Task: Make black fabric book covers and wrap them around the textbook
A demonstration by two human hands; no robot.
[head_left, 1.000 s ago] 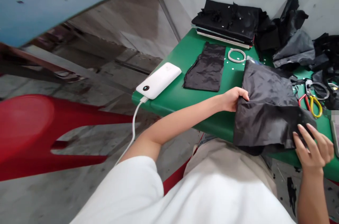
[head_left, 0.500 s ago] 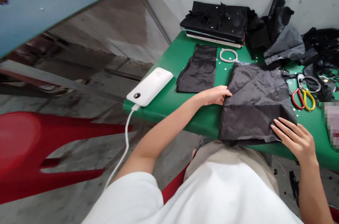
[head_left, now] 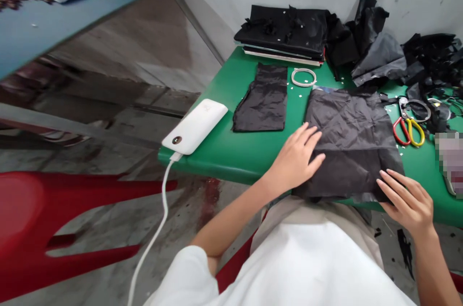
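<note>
A wrinkled piece of black fabric (head_left: pixel 350 146) lies flat at the front edge of the green table (head_left: pixel 224 146). My left hand (head_left: pixel 297 157) rests open on its left side, fingers spread. On the lower right corner of the fabric lies my right hand (head_left: pixel 408 200), also open, with its fingers stretched out. Left of this fabric is a smaller folded black cloth (head_left: pixel 262 98). Scissors (head_left: pixel 408 127) with one red and one yellow handle lie just past the fabric's right edge.
A white power bank (head_left: pixel 195 127) with a cable sits at the table's left. Behind are a white ring (head_left: pixel 304 77), a stack of black cloth (head_left: pixel 282 31) and crumpled black scraps (head_left: pixel 383 55). A red plastic chair (head_left: pixel 21 224) stands left, below a blue table (head_left: pixel 90 6).
My left hand has let go of the fabric's left edge, come nearer to me and opened flat on it. The right hand stays at the lower right corner. The view has shifted slightly.
</note>
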